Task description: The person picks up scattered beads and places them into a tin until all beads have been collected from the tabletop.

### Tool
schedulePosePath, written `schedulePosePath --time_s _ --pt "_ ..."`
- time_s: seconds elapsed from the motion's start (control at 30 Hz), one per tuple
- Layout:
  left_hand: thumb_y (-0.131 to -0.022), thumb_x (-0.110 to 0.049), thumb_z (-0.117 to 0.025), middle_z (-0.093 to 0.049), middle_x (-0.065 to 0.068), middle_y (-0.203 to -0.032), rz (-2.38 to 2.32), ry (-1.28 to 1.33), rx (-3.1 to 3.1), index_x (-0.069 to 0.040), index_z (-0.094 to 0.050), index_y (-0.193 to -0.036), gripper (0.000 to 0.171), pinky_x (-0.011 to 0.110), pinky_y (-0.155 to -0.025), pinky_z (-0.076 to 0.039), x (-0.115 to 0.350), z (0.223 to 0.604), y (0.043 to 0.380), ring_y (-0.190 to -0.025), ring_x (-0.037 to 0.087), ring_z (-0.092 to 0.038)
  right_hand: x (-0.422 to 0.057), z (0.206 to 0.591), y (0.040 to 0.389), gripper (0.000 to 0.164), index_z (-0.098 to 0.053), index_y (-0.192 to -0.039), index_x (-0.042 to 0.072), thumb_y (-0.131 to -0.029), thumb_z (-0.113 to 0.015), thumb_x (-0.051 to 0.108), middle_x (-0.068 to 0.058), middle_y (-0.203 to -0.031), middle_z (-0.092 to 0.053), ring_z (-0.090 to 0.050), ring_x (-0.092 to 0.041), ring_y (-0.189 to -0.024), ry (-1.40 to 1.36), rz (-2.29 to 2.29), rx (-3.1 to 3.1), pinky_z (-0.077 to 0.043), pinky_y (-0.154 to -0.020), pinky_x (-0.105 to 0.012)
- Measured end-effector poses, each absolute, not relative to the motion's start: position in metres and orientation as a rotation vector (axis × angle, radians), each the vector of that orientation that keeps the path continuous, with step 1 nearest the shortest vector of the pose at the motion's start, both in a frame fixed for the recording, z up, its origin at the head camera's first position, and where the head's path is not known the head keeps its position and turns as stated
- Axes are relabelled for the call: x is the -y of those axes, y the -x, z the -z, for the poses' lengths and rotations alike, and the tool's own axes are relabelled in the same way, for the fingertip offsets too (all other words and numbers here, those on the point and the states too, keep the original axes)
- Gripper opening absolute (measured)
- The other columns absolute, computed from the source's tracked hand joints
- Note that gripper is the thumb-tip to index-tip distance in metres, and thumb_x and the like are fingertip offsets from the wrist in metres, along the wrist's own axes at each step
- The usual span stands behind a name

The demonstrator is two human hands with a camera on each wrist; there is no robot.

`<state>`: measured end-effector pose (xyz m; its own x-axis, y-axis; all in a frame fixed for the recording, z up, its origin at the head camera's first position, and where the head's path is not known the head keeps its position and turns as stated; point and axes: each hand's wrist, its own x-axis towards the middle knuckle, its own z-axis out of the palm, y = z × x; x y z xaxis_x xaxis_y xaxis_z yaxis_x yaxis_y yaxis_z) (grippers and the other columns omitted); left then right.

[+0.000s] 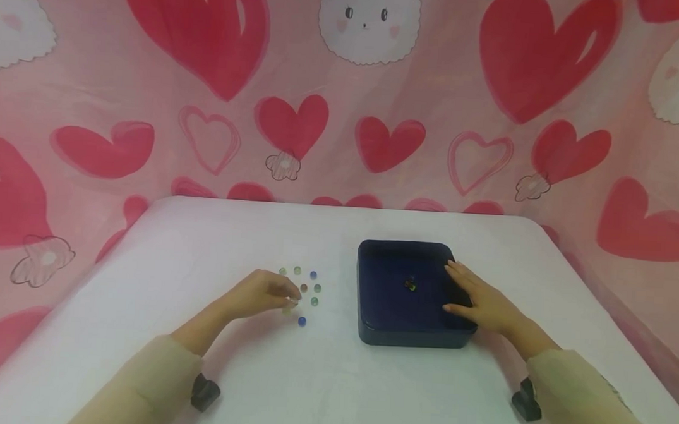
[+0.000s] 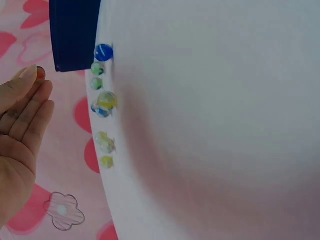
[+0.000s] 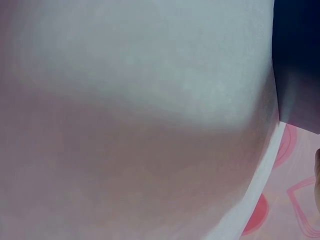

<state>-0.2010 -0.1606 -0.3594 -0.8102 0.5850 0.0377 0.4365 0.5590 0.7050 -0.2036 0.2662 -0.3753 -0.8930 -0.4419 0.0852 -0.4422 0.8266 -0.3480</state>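
My left hand (image 1: 262,292) pinches a reddish-brown marble (image 2: 41,74) between thumb and fingertips, above the table. Around and below those fingers lie several glass marbles on the white cloth, among them a blue marble (image 1: 302,322), a green marble (image 1: 315,301) and a yellow-streaked marble (image 2: 107,100). To their right stands a dark blue square tray (image 1: 416,339) with a small cluster of dark and green marbles (image 1: 409,284) in its middle. My right hand (image 1: 483,304) rests over the tray's right rim with fingers extended; the right wrist view shows only a sliver of it.
A white-covered table (image 1: 321,382) with rounded far corners carries everything. Behind and beside it hangs a pink curtain (image 1: 343,136) with red hearts. Dark wrist devices (image 1: 204,393) show beneath both sleeves.
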Motion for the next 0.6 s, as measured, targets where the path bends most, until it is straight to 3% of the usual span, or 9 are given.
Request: schedulePosePath --time_s 0.33,0.6 --pt "-0.079 -0.018 -0.063 -0.063 -0.007 -0.091 -1.166 -0.979 -2.530 -0.008 -0.065 -0.097 0.021 0.020 -0.075 -0.045 0.131 0.356 0.207 -0.087 0.006 -0.056 -0.267 0.377 0.204 0.076 -0.027 -0.134 0.003 -0.077 -0.058 0.044 -0.015 -0.140 -0.019 -0.015 -0.033 -0.126 -0.726 -0.568 2.998 -0.019 -0.094 -0.056" --pt "-0.078 -0.008 -0.062 -0.065 0.003 -0.087 -1.185 -1.056 -2.505 -0.004 -0.065 -0.093 0.016 0.034 -0.079 -0.044 0.094 0.328 0.195 -0.078 0.010 -0.060 -0.268 0.376 0.204 0.077 -0.027 -0.133 0.002 -0.077 -0.057 0.045 -0.016 -0.139 -0.020 -0.016 -0.034 -0.125 -0.741 -0.569 2.983 -0.019 -0.094 -0.055"
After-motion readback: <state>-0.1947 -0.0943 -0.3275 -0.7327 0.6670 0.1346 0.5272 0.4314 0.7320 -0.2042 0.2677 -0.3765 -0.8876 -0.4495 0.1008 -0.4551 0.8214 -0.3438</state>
